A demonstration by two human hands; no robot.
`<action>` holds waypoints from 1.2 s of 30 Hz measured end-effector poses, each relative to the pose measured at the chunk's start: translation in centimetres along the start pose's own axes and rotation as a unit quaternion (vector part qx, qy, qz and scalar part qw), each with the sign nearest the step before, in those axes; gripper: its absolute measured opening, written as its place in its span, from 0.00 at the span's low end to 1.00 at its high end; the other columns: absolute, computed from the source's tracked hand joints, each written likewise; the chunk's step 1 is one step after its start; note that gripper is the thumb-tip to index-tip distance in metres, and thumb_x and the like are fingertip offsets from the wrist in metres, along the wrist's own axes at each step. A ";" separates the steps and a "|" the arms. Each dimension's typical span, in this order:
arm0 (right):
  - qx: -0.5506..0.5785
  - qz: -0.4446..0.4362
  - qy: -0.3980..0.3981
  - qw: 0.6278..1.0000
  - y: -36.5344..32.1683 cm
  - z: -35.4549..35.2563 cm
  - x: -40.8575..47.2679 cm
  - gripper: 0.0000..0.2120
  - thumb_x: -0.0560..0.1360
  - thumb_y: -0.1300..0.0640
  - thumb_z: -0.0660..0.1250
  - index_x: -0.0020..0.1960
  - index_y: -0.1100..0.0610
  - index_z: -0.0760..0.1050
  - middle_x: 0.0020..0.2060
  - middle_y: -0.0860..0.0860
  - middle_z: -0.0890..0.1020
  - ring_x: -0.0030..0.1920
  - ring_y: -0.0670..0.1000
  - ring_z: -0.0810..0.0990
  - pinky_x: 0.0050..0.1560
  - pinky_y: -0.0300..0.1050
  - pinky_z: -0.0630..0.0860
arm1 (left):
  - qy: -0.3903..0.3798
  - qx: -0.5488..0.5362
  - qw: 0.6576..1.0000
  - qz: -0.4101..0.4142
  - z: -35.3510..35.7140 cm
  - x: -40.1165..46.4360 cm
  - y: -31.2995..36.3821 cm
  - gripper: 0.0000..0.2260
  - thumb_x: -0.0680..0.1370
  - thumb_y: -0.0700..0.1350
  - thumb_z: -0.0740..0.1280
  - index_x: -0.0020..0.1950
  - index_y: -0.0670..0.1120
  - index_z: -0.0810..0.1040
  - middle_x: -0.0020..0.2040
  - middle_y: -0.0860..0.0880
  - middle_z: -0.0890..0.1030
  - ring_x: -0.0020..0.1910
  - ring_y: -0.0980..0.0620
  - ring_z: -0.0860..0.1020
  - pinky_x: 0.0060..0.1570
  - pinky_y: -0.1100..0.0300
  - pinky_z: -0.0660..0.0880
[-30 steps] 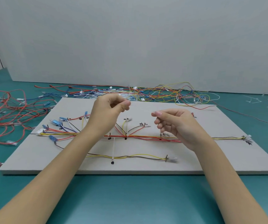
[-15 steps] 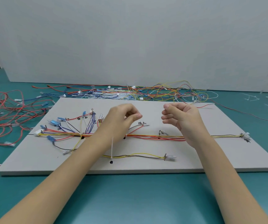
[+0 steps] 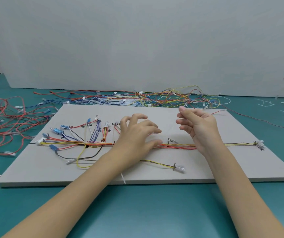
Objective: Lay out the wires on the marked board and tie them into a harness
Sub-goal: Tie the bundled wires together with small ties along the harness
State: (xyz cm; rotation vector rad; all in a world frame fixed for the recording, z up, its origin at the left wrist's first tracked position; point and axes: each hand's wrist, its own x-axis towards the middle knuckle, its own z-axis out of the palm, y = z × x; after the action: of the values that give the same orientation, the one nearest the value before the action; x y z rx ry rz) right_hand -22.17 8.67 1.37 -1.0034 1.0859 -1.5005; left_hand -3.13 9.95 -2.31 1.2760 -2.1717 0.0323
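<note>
On the grey marked board (image 3: 206, 170) most of the wires are already down: a main trunk (image 3: 177, 146) of red, orange and yellow strands runs left to right along the drawn line, ending in a white connector (image 3: 41, 140) at the left and another white connector (image 3: 260, 143) at the right. At the left end, short branches (image 3: 93, 129) with blue terminals fan up and away from the trunk to small written marks. A lower branch (image 3: 158, 164) of yellow and dark wire ends in a clear plug (image 3: 179, 168) near the front edge.

A white cable tie (image 3: 122, 177) lies on the board just beside the left forearm, its loose tail pointing toward the front edge (whether it is fastened around anything I cannot tell). A dark spot sits where the branches meet the trunk, possibly a tie or a mark.

The left hand (image 3: 137, 134) hovers low over the trunk with fingers spread and bent, thumb close to the wires, gripping nothing visible. The right hand (image 3: 198, 126) is raised above the board, fingers loosely curled and apart, also holding nothing that can be made out.

My judgement: layout looks largely finished, and tying is what remains, with the long right stretch of trunk showing no ties. Spare wires (image 3: 155, 98) are heaped on the green table (image 3: 146, 212) behind and left of the board.
</note>
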 end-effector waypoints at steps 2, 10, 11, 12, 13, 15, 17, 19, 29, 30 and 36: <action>-0.017 -0.017 0.021 0.999 0.0 -0.4 0.2 0.07 0.73 0.58 0.73 0.44 0.62 0.79 0.34 0.53 0.82 0.31 0.47 0.82 0.29 0.36 0.76 | -0.033 0.025 0.999 0.024 0.0 -0.1 -0.2 0.14 0.75 0.61 0.67 0.55 0.58 0.82 0.57 0.64 0.78 0.69 0.56 0.61 0.61 0.56 0.46; -0.066 -0.077 0.018 0.995 0.7 0.0 0.7 0.06 0.73 0.62 0.73 0.42 0.64 0.78 0.33 0.54 0.82 0.30 0.50 0.82 0.28 0.39 0.77 | -0.066 0.045 0.997 0.024 0.2 0.2 0.5 0.08 0.78 0.57 0.65 0.50 0.56 0.82 0.52 0.60 0.79 0.64 0.57 0.64 0.61 0.54 0.47; -0.064 -0.080 0.020 0.995 0.8 0.0 0.7 0.06 0.73 0.63 0.73 0.43 0.64 0.78 0.34 0.55 0.82 0.30 0.50 0.82 0.28 0.38 0.77 | -0.065 0.054 0.996 0.027 0.3 0.2 0.6 0.09 0.79 0.56 0.64 0.50 0.55 0.81 0.52 0.60 0.79 0.64 0.57 0.64 0.62 0.54 0.46; -0.064 -0.084 0.021 0.994 0.9 0.0 0.8 0.05 0.73 0.63 0.73 0.43 0.65 0.78 0.34 0.55 0.82 0.30 0.50 0.82 0.29 0.39 0.77 | -0.064 0.064 0.995 0.028 0.3 0.2 0.7 0.09 0.79 0.56 0.64 0.51 0.55 0.81 0.52 0.60 0.79 0.64 0.57 0.64 0.63 0.53 0.45; -0.067 -0.089 0.023 0.994 1.0 0.0 0.9 0.05 0.73 0.63 0.73 0.43 0.65 0.78 0.34 0.56 0.82 0.30 0.50 0.82 0.29 0.39 0.78 | -0.063 0.075 0.995 0.029 0.3 0.1 0.8 0.09 0.80 0.56 0.63 0.51 0.54 0.80 0.52 0.60 0.79 0.64 0.57 0.64 0.63 0.52 0.44; -0.080 -0.100 0.023 0.991 1.3 0.1 1.0 0.05 0.73 0.65 0.73 0.42 0.65 0.78 0.33 0.56 0.81 0.30 0.51 0.82 0.30 0.40 0.79 | -0.064 0.093 0.993 0.034 0.4 0.1 0.9 0.09 0.81 0.55 0.61 0.52 0.54 0.79 0.53 0.59 0.78 0.65 0.57 0.64 0.64 0.51 0.44; -0.097 -0.102 0.016 0.990 1.6 0.3 1.3 0.05 0.73 0.66 0.72 0.43 0.67 0.77 0.33 0.57 0.80 0.29 0.50 0.82 0.30 0.40 0.79 | -0.068 0.100 0.992 0.033 0.5 0.1 0.9 0.09 0.81 0.55 0.60 0.53 0.54 0.78 0.53 0.59 0.77 0.65 0.56 0.65 0.64 0.50 0.45; -0.122 -0.098 0.003 0.988 1.9 0.5 1.5 0.06 0.73 0.66 0.72 0.44 0.67 0.76 0.32 0.57 0.80 0.28 0.49 0.81 0.28 0.40 0.78 | -0.072 0.105 0.992 0.028 0.5 0.1 1.0 0.09 0.81 0.55 0.59 0.54 0.55 0.77 0.54 0.59 0.76 0.65 0.55 0.65 0.64 0.50 0.44; -0.253 -0.095 -0.083 0.959 3.3 0.8 1.6 0.06 0.69 0.68 0.75 0.40 0.62 0.79 0.31 0.58 0.82 0.27 0.48 0.78 0.29 0.34 0.71 | -0.059 0.120 0.991 0.034 0.6 0.0 0.9 0.08 0.81 0.54 0.60 0.52 0.55 0.78 0.53 0.59 0.77 0.69 0.58 0.63 0.67 0.48 0.37; -0.254 -0.093 -0.088 0.959 3.4 0.8 1.6 0.06 0.69 0.68 0.75 0.40 0.61 0.79 0.32 0.59 0.82 0.27 0.47 0.78 0.30 0.35 0.72 | -0.057 0.115 0.991 0.034 0.6 0.0 0.9 0.08 0.80 0.54 0.61 0.52 0.56 0.79 0.53 0.59 0.78 0.69 0.58 0.64 0.67 0.48 0.37; -0.284 -0.098 -0.120 0.946 3.7 0.7 1.4 0.05 0.70 0.67 0.75 0.43 0.60 0.81 0.33 0.61 0.82 0.29 0.50 0.79 0.36 0.40 0.76 | -0.021 0.051 0.998 0.031 0.2 -0.1 1.3 0.05 0.77 0.53 0.68 0.51 0.57 0.82 0.49 0.59 0.80 0.59 0.54 0.71 0.62 0.52 0.48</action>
State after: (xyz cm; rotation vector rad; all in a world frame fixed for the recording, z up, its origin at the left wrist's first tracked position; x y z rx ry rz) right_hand -20.85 6.80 -1.89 -1.6891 1.2977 -1.1887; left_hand -4.24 10.63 -2.15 1.2763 -2.2696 0.1447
